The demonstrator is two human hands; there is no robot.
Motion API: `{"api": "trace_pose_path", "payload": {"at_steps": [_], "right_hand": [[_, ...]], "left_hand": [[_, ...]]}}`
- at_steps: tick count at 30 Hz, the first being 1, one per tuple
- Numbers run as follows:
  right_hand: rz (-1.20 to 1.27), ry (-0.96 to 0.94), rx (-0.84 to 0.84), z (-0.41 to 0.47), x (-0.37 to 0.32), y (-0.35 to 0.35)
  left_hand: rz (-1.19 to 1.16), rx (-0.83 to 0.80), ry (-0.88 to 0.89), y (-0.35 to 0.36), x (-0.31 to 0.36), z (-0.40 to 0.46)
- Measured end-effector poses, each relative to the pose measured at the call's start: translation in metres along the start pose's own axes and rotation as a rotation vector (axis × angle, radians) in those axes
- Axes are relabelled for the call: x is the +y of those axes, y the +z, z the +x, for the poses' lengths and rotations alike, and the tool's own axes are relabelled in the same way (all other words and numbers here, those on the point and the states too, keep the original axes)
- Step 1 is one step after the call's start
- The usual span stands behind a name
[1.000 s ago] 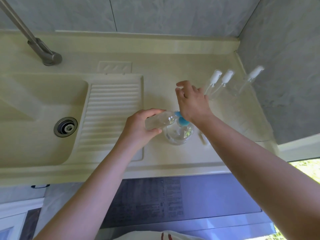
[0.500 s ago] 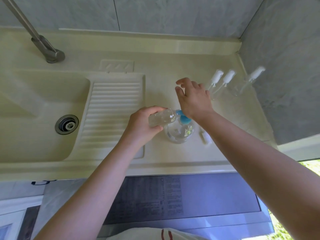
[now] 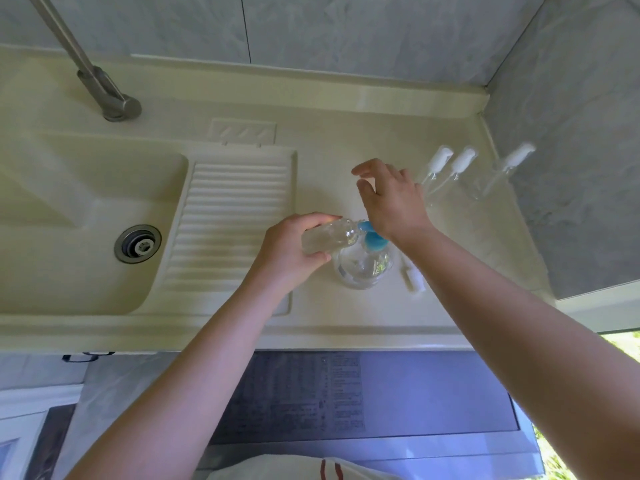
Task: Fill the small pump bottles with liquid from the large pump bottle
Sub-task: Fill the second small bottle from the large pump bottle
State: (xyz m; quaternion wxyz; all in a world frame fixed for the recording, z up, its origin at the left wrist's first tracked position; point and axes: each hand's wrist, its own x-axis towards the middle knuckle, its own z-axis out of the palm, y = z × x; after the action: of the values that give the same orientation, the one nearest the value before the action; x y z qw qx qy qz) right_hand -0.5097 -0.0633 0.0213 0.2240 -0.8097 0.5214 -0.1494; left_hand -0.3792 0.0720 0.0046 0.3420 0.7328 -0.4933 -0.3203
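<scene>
**While the left hand tips a small bottle, the right presses the pump**

While the left hand (image 3: pixel 294 249) grasps a small clear bottle (image 3: pixel 329 235) tilted at the blue pump (image 3: pixel 372 239), the right hand (image 3: pixel 391 202), fingers relaxed, presses it. The large bottle (image 3: pixel 362 268) holds clear liquid. Three small pump bottles (image 3: pixel 440 164) stand near the counter (image 3: pixel 346 313) corner.

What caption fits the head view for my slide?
Left hand holds small bottle at large bottle's blue pump; right hand presses it.
</scene>
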Motion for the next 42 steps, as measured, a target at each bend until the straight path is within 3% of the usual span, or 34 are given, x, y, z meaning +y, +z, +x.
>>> {"api": "trace_pose_path", "payload": {"at_steps": [8, 12, 15, 20, 25, 32, 42], "right_hand": [[0.074, -0.002, 0.029, 0.005, 0.004, -0.002], [0.035, 0.038, -0.054, -0.002, 0.005, 0.006], [-0.045, 0.001, -0.019, -0.001, 0.002, 0.004], [0.21, 0.003, -0.084, -0.001, -0.002, -0.006], [0.0, -0.056, -0.084, 0.0, -0.003, -0.004], [0.095, -0.047, -0.15, -0.003, 0.0, 0.001], [0.402, 0.102, -0.031, 0.0, -0.013, -0.023]], "left_hand": [[0.016, 0.004, -0.004, -0.001, 0.004, 0.002], [0.04, -0.001, -0.002, -0.001, 0.005, 0.002], [0.056, -0.013, -0.01, -0.001, 0.005, 0.002], [0.048, -0.018, -0.016, -0.005, 0.01, 0.0], [0.055, -0.046, -0.039, -0.007, 0.012, -0.001], [0.041, -0.063, -0.042, -0.005, 0.013, -0.001], [0.027, -0.05, -0.058, -0.005, 0.005, -0.002]]}}
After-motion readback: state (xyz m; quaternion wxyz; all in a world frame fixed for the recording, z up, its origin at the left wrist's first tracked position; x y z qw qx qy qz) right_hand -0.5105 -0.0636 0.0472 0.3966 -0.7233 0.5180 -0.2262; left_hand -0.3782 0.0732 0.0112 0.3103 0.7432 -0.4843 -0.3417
